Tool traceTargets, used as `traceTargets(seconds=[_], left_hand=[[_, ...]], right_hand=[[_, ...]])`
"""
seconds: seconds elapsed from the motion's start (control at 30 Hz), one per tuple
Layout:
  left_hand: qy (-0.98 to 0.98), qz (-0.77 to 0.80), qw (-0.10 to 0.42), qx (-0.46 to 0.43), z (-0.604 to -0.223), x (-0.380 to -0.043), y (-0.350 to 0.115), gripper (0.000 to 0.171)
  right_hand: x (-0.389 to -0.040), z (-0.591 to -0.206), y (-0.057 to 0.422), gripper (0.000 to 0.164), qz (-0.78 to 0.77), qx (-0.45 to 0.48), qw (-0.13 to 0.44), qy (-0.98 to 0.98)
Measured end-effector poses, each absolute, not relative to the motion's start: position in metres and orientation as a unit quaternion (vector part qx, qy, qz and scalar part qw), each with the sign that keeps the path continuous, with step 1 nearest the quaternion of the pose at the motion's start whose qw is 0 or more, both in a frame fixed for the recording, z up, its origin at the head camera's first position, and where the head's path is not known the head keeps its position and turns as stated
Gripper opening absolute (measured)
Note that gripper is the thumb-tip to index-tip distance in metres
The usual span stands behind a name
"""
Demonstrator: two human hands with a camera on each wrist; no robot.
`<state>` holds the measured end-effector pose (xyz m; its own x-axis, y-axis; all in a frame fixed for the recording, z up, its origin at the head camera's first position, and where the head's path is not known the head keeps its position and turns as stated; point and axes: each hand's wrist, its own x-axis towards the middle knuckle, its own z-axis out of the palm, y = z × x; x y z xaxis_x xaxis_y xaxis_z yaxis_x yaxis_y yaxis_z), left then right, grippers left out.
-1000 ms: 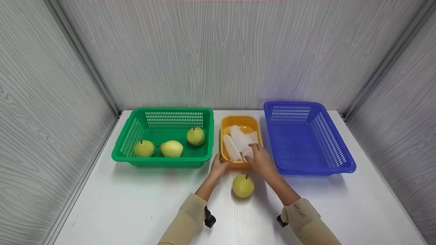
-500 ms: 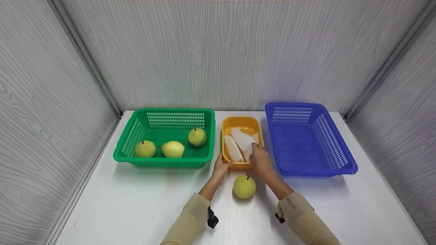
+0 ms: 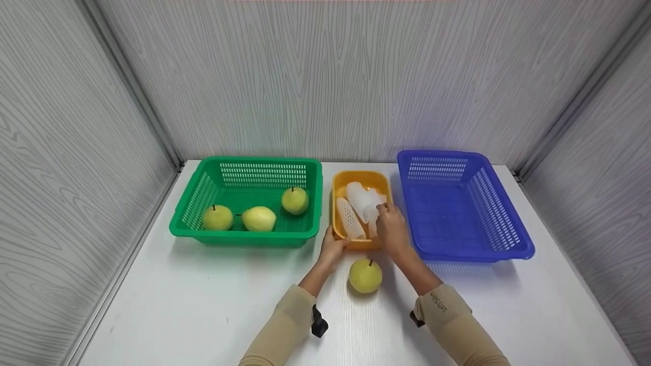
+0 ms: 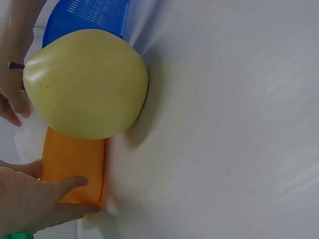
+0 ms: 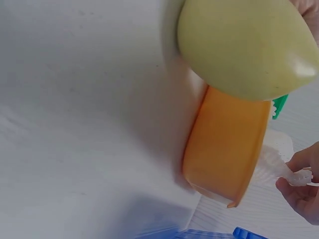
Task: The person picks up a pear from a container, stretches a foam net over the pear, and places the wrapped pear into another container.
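Note:
My right hand (image 3: 394,231) pinches a white foam fruit net (image 5: 269,162) between thumb and fingertips, over the right side of a small orange box (image 3: 362,245). In the right wrist view the net's end bunches up between the fingers. More white foam nets (image 3: 351,219) lie inside the box, one of them flattened with its mesh showing. My left hand (image 3: 333,250) holds the box at its near left corner, with fingers spread along the wall in the left wrist view. A yellow-green pear (image 3: 365,276) stands on the table between my forearms, stem up, just in front of the box.
To the left, a green basket (image 3: 244,235) holds three pears (image 3: 259,218). A blue basket (image 3: 442,218) stands right of the box, close to my right hand. Grey wood-grain panels (image 3: 325,81) close off the back and sides of the white table (image 3: 203,300).
My right hand has closed its fingertips on a foam net and drawn it slightly up, shifting the nets in the box. The left hand stays at the box corner.

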<state>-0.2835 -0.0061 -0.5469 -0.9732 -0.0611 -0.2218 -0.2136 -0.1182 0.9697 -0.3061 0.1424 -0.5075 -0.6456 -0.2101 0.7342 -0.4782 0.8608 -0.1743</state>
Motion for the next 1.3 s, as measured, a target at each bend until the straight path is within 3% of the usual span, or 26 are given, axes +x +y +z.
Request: traceTargets(seconds=[0.17, 0.2, 0.27, 0.4, 0.43, 0.53, 0.67, 0.83, 0.97, 1.2, 1.3], left_hand=[[0.658, 0.744, 0.06, -0.1, -0.542, -0.282, -0.007, 0.064], [0.653, 0.751, 0.053, -0.089, -0.576, -0.3, -0.006, 0.065], [0.652, 0.753, 0.048, -0.078, -0.585, -0.305, -0.006, 0.067], [0.66, 0.75, 0.015, -0.05, -0.657, -0.342, -0.005, 0.07], [0.67, 0.74, 0.02, -0.059, -0.628, -0.325, -0.005, 0.069], [0.679, 0.731, 0.014, -0.059, -0.655, -0.339, -0.004, 0.067], [0.669, 0.739, 0.035, -0.073, -0.632, -0.33, -0.005, 0.067], [0.668, 0.732, 0.075, -0.115, -0.548, -0.292, -0.006, 0.063], [0.669, 0.729, 0.082, -0.119, -0.515, -0.28, -0.007, 0.059], [0.672, 0.732, 0.041, -0.102, -0.555, -0.304, -0.002, 0.061], [0.658, 0.744, 0.052, -0.105, -0.576, -0.32, -0.001, 0.065]], right_hand=[[-0.306, -0.5, 0.146, 0.018, 0.169, 0.181, 0.375, -0.893], [-0.305, -0.499, 0.148, 0.019, 0.18, 0.181, 0.376, -0.891], [-0.306, -0.498, 0.15, 0.021, 0.212, 0.178, 0.379, -0.883], [-0.307, -0.495, 0.158, 0.021, 0.295, 0.172, 0.382, -0.859], [-0.308, -0.494, 0.16, 0.02, 0.31, 0.165, 0.38, -0.856], [-0.307, -0.489, 0.165, 0.018, 0.339, 0.139, 0.373, -0.852], [-0.304, -0.483, 0.172, 0.018, 0.374, 0.101, 0.358, -0.849], [-0.297, -0.476, 0.177, 0.017, 0.437, 0.079, 0.343, -0.828], [-0.288, -0.473, 0.178, 0.016, 0.49, 0.068, 0.322, -0.807], [-0.274, -0.472, 0.177, 0.017, 0.536, 0.043, 0.277, -0.796], [-0.27, -0.475, 0.176, 0.018, 0.56, 0.039, 0.257, -0.786]])
